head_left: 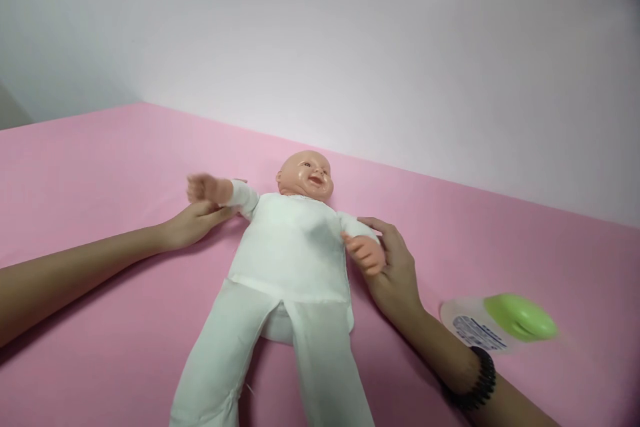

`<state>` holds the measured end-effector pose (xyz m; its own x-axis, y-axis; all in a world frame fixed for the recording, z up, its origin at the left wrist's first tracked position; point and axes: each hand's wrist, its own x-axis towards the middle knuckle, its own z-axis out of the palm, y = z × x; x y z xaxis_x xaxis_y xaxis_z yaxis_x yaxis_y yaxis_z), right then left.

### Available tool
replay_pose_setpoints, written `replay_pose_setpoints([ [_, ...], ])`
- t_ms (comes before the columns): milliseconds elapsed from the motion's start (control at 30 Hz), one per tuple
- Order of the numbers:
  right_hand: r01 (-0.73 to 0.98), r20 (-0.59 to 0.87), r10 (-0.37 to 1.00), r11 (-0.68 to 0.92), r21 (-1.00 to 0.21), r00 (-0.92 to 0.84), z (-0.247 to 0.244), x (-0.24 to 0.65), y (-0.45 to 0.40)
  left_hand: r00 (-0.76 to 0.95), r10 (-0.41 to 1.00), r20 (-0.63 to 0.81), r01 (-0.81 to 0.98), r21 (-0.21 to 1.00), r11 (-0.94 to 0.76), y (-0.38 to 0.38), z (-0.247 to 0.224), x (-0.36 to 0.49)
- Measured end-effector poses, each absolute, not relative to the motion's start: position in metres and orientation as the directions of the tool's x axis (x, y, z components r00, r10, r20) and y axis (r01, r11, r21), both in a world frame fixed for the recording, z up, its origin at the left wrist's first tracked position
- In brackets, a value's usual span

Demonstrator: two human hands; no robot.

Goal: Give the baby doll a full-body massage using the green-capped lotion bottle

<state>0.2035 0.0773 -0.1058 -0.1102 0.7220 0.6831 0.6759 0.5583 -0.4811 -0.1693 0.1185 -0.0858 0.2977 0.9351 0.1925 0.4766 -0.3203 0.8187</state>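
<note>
A baby doll (295, 247) with a white cloth body and a hard plastic head lies on its back, its legs toward me. My left hand (193, 223) is at the doll's arm on the left, its fingers reaching beneath and behind the white sleeve, so they are partly hidden. On the other side, my right hand (400, 267) curls around the doll's other arm, with the fingers behind the sleeve and the palm beside the doll's small plastic hand. The doll's arm on the left is raised and slightly blurred.
To the right, beside my right forearm, a white bottle (475, 323) with a green cap lies on its side. A pink surface (90, 173) spreads under everything and meets a pale wall (320, 40) behind the doll. A black coil band (483, 380) circles my right wrist.
</note>
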Motion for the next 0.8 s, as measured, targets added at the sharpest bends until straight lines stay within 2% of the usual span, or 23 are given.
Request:
replay_pose_setpoints([
  [67, 0.617, 0.599, 0.800, 0.454, -0.642, 0.036, -0.104, 0.202, 0.078, 0.190, 0.974, 0.124, 0.450, 0.870, -0.199, 0.121, -0.085, -0.169],
  [133, 0.557, 0.519, 0.844, 0.367, -0.745, 0.139, -0.101, 0.200, 0.079, 0.132, 0.986, 0.102, 0.408, 0.901, -0.148, 0.124, -0.085, -0.169],
  [233, 0.515, 0.448, 0.870, 0.293, -0.806, 0.205, -0.097, 0.198, 0.081, 0.121, 0.988, 0.099, 0.386, 0.912, -0.139, 0.126, -0.084, -0.168],
  [333, 0.525, 0.449, 0.868, 0.285, -0.802, 0.213, -0.098, 0.200, 0.082, 0.114, 0.986, 0.118, 0.424, 0.892, -0.156, 0.124, -0.084, -0.167],
  [367, 0.545, 0.471, 0.860, 0.303, -0.782, 0.197, -0.100, 0.201, 0.082, 0.115, 0.985, 0.131, 0.445, 0.879, -0.169, 0.123, -0.084, -0.167],
  [433, 0.631, 0.572, 0.815, 0.398, -0.666, 0.090, -0.105, 0.204, 0.081, 0.170, 0.966, 0.195, 0.501, 0.827, -0.255, 0.120, -0.085, -0.167],
  [500, 0.702, 0.668, 0.740, 0.516, -0.491, -0.077, -0.109, 0.206, 0.079, 0.330, 0.903, 0.276, 0.527, 0.739, -0.419, 0.117, -0.087, -0.168],
  [600, 0.722, 0.704, 0.651, 0.629, -0.288, -0.285, -0.110, 0.206, 0.075, 0.533, 0.786, 0.313, 0.524, 0.608, -0.597, 0.115, -0.092, -0.171],
  [700, 0.724, 0.727, 0.596, 0.659, -0.202, -0.340, -0.108, 0.204, 0.074, 0.550, 0.780, 0.299, 0.542, 0.583, -0.606, 0.116, -0.096, -0.174],
  [800, 0.718, 0.735, 0.603, 0.656, -0.235, -0.311, -0.110, 0.204, 0.077, 0.550, 0.755, 0.357, 0.514, 0.569, -0.642, 0.118, -0.097, -0.175],
])
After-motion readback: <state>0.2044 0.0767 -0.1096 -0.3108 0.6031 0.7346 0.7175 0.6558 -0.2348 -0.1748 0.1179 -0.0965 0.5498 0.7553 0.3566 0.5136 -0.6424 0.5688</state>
